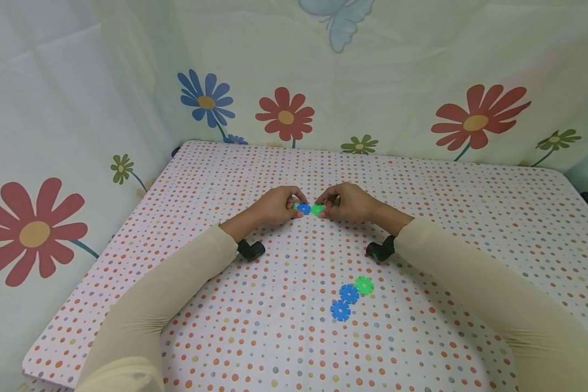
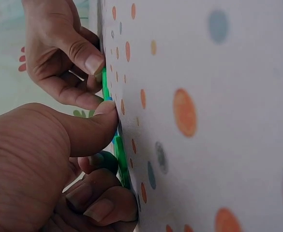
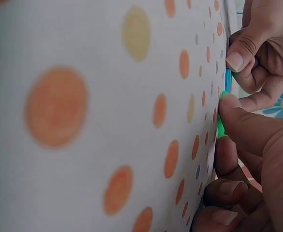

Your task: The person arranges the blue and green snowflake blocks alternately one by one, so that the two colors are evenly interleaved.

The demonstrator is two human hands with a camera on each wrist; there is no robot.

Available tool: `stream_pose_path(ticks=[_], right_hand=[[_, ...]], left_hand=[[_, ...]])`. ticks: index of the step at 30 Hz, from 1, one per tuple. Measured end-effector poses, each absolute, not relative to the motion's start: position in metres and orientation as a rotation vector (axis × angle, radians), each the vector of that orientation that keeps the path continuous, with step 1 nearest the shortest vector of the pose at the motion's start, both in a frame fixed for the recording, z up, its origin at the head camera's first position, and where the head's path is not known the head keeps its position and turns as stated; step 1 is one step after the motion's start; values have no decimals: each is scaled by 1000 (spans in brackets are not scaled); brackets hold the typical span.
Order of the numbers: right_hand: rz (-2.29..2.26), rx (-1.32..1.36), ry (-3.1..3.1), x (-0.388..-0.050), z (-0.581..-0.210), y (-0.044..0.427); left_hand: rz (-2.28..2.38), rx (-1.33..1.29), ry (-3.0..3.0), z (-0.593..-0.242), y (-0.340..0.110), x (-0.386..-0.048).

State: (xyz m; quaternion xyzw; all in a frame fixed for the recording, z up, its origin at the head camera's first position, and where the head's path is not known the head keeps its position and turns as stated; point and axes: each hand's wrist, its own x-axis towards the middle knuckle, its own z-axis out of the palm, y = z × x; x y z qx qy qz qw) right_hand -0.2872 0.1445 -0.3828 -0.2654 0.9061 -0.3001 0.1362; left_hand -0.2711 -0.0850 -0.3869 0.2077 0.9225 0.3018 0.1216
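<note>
At the middle of the table, my left hand (image 1: 276,207) pinches a blue notched plastic disc (image 1: 304,209) between thumb and fingers. A second, green disc (image 2: 121,159) lies at that hand's fingers, mostly hidden in the head view. Facing it, my right hand (image 1: 354,202) pinches a green notched disc (image 1: 317,209) at its edge. The blue and green discs meet edge to edge, flat and close to the tabletop. Whether their notches interlock, I cannot tell.
Nearer to me on the dotted tabletop (image 1: 294,337) lies a diagonal row of a green disc (image 1: 364,285), a blue disc (image 1: 349,294) and another blue disc (image 1: 340,310). A flower-printed curtain (image 1: 392,92) hangs behind the table and along its left side.
</note>
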Motion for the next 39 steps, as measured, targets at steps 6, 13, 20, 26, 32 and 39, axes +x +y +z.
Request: stream_pose_path(ticks=[6, 13, 20, 26, 32, 39], right_hand=[[-873, -765, 2625, -286, -382, 144], [-865, -763, 2628, -287, -382, 143], [-844, -746, 2667, -286, -383, 145], [-851, -698, 2659, -287, -384, 147], [-867, -684, 2642, -288, -383, 149], [-875, -693, 2633, -289, -385, 148]], left_hand=[[873, 601, 2695, -387, -85, -271], [867, 601, 2698, -387, -85, -271], [859, 589, 2700, -386, -84, -270], [863, 586, 2703, -386, -83, -271], [859, 577, 2723, -386, -83, -270], [938, 510, 2732, -386, -85, -268]])
